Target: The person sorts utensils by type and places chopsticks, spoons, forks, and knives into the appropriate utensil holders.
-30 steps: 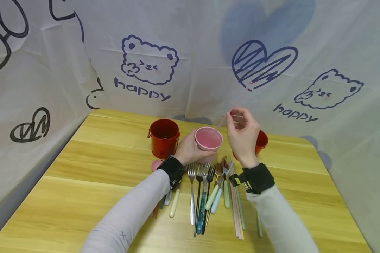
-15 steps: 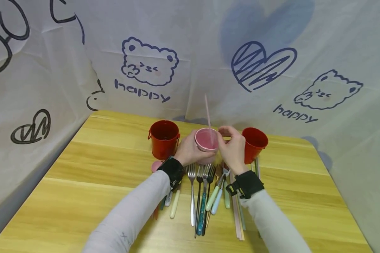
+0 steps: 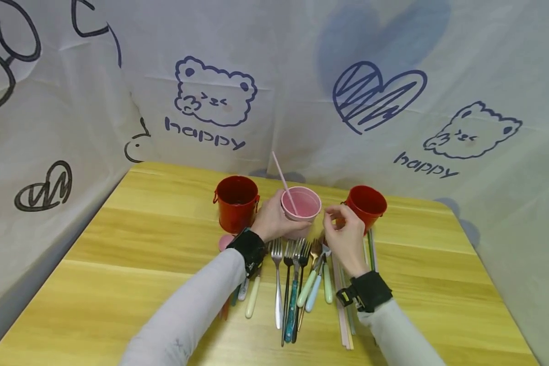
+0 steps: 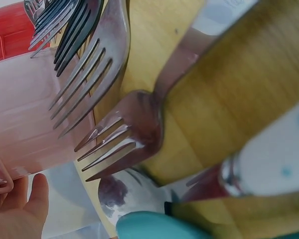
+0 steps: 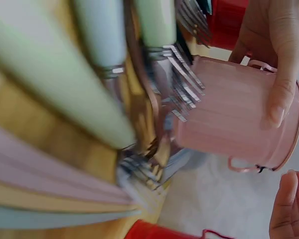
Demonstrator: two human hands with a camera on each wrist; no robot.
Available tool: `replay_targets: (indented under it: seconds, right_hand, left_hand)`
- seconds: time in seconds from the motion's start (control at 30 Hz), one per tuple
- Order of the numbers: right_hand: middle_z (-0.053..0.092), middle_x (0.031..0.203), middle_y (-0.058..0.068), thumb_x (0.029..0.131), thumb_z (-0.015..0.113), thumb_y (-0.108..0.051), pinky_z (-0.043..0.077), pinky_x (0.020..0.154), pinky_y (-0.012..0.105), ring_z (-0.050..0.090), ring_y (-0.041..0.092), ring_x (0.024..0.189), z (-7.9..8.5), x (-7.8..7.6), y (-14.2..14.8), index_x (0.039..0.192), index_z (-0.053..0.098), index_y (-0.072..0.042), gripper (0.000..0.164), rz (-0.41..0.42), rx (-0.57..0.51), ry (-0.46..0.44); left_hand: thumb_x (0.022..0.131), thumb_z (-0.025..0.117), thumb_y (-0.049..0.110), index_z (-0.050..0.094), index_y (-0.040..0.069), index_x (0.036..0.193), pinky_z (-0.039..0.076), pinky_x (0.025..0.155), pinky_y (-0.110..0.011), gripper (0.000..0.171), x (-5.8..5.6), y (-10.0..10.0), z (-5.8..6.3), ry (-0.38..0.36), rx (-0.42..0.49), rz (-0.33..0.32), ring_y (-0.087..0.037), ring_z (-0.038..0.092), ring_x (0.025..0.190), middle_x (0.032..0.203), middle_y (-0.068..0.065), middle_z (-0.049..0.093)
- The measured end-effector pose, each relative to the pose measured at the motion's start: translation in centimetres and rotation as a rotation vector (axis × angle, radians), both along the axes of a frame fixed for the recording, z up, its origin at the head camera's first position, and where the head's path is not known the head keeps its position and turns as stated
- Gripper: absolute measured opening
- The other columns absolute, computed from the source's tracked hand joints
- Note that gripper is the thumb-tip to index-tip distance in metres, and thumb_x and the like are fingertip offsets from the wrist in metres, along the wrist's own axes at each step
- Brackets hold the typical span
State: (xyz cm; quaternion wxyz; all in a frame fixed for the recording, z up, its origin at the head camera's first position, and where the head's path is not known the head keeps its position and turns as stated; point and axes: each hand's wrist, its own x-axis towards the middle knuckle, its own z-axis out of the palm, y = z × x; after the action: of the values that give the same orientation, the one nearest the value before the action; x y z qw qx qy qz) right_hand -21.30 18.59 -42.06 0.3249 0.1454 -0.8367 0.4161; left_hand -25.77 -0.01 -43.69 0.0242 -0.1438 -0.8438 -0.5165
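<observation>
My left hand [image 3: 272,219] grips a small pink bucket [image 3: 307,204] in the head view, with the thumb across its front wall. A thin pink straw [image 3: 281,175] stands in the bucket, its top leaning left. Just right of the rim is my right hand [image 3: 346,235], fingers loosely bent and nothing seen between them. In the right wrist view, its fingertips [image 5: 287,191] are apart from the bucket. Several forks lie in front of the bucket, among them a silver fork [image 3: 277,284] and one with a blue handle [image 3: 314,292].
One red bucket [image 3: 238,216] stands left of the pink one, another red bucket [image 3: 370,203] to the right. More straws [image 3: 341,315] lie right of the forks. A spoon [image 4: 132,191] shows in the left wrist view. A drawn-on white cloth [image 3: 297,127] hangs behind the table.
My right hand has lowered the pink straw into the pink bucket, let go, and drawn back to the right. The straw now tilts left. My left hand keeps holding the bucket in place.
</observation>
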Motion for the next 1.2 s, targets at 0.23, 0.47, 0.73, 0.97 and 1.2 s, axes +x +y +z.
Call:
replay_targets:
  seconds: [0.23,0.47,0.73,0.97,1.2]
  right_hand:
    - [0.068,0.084,0.006,0.085,0.065,-0.005,0.053,0.059,0.035,0.061,0.016,0.069,-1.2,1.3,1.4,0.094,0.067,-0.004,0.010,0.008,0.030,-0.126]
    - [0.066,0.082,0.011,0.081,0.064,0.003,0.051,0.053,0.029,0.062,0.022,0.070,-2.2,2.7,4.1,0.091,0.065,0.001,0.010,0.012,0.061,-0.259]
    - [0.065,0.094,0.019,0.082,0.061,0.000,0.051,0.059,0.037,0.062,0.028,0.075,-2.5,4.1,7.6,0.101,0.062,0.004,0.019,0.004,0.213,-0.405]
    - [0.065,0.089,0.018,0.081,0.063,-0.005,0.048,0.054,0.034,0.063,0.026,0.071,-2.4,4.7,10.6,0.100,0.062,0.003,0.021,-0.075,0.332,-0.486]
    - [0.063,0.085,0.017,0.081,0.065,-0.010,0.048,0.057,0.038,0.060,0.025,0.070,-2.2,5.4,12.1,0.105,0.056,0.006,0.030,-0.098,0.405,-0.550]
  left_hand:
    - [0.063,0.086,0.037,0.042,0.012,0.131,0.049,0.091,-0.038,0.085,0.4,-0.5,-0.5,0.004,0.002,0.021,-0.019,0.055,0.108,0.122,-0.005,0.059]
    - [0.062,0.086,0.039,0.042,0.012,0.131,0.049,0.092,-0.039,0.087,0.2,-0.2,-0.9,0.016,-0.004,0.008,-0.020,0.055,0.108,0.121,-0.005,0.059]
    - [0.063,0.086,0.039,0.040,0.013,0.134,0.048,0.093,-0.039,0.088,0.1,0.2,0.0,-0.019,-0.002,-0.001,-0.020,0.054,0.112,0.127,-0.007,0.057]
    - [0.064,0.086,0.038,0.039,0.012,0.135,0.048,0.093,-0.040,0.089,0.0,0.1,0.2,-0.036,-0.002,0.000,-0.022,0.053,0.114,0.128,-0.008,0.056]
    - [0.064,0.085,0.038,0.039,0.013,0.135,0.049,0.092,-0.040,0.088,0.1,0.2,0.3,-0.032,-0.020,0.007,-0.021,0.053,0.112,0.127,-0.006,0.056]
